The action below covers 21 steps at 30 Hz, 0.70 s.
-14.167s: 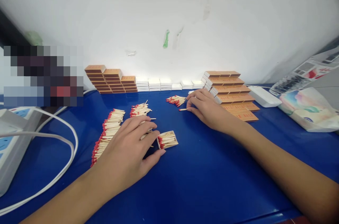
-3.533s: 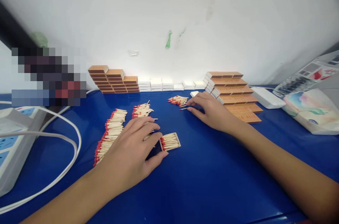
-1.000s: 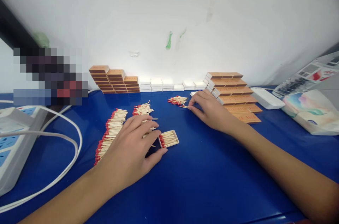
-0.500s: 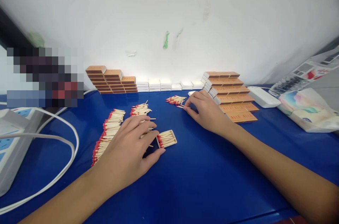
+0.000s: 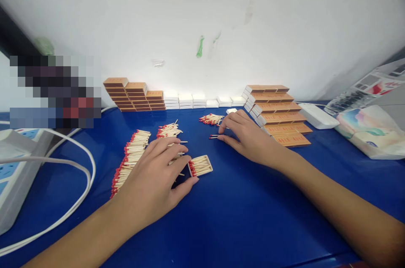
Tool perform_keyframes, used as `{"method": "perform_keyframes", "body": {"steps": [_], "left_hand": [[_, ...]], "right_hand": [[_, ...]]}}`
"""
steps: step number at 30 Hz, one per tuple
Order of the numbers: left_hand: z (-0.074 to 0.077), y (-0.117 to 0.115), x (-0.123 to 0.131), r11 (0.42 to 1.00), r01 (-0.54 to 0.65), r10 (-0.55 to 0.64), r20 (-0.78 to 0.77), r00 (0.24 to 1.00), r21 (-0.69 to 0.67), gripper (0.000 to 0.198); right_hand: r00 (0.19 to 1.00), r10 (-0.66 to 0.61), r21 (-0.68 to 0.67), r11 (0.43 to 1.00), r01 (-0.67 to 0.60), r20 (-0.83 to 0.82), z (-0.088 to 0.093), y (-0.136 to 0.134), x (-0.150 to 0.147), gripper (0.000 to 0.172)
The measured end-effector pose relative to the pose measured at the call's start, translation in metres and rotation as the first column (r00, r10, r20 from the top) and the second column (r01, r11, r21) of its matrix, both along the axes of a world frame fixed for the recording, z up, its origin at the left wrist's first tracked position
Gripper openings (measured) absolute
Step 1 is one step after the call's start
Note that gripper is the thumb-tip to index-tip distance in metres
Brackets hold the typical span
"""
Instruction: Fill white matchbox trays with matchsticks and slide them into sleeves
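Note:
A small open matchbox tray [image 5: 210, 163] with red-headed matches in it lies on the blue table. My left hand [image 5: 155, 175] arches beside it, thumb and index finger closed on its left end. Just right of a small match pile [image 5: 209, 119], my right hand [image 5: 249, 139] pinches a couple of matches [image 5: 213, 136] by their plain ends, red heads pointing left. A long row of matches [image 5: 134, 150] runs left of my left hand. Another match heap [image 5: 169, 130] sits behind that hand, partly hidden by it. A small white box piece [image 5: 231, 111] shows behind my right hand.
Stacked brown matchboxes [image 5: 137, 95] and white box pieces [image 5: 185, 99] line the wall. More matchboxes rise in steps [image 5: 278, 107] at right, near a white device [image 5: 318, 116] and a tissue pack [image 5: 370, 131]. A power strip [image 5: 22, 175] and looping white cables [image 5: 90, 162] occupy the left.
My right hand has drawn slightly towards me, away from the small pile, with matches between its fingertips. My left hand and the matchbox tray stay put.

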State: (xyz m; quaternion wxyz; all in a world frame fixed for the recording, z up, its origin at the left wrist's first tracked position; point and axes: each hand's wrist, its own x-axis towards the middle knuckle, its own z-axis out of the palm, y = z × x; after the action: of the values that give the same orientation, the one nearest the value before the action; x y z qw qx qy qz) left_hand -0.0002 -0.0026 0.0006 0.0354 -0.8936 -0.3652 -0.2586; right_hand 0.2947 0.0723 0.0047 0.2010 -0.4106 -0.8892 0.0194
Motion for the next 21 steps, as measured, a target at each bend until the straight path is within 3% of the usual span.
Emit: {"method": "perform_keyframes", "body": {"steps": [10, 21], "left_hand": [[0.0004, -0.0003, 0.0005, 1.000, -0.002, 0.002, -0.002, 1.000, 0.000, 0.024], [0.0003, 0.0006, 0.0002, 1.000, 0.003, -0.003, -0.002, 1.000, 0.001, 0.024]], "right_hand": [[0.999, 0.025, -0.032, 0.999, -0.024, 0.029, 0.0000, 0.0026, 0.0060, 0.017], [0.999, 0.034, -0.019, 0.999, -0.033, 0.031, -0.0035, 0.0057, 0.0102, 0.016]]}}
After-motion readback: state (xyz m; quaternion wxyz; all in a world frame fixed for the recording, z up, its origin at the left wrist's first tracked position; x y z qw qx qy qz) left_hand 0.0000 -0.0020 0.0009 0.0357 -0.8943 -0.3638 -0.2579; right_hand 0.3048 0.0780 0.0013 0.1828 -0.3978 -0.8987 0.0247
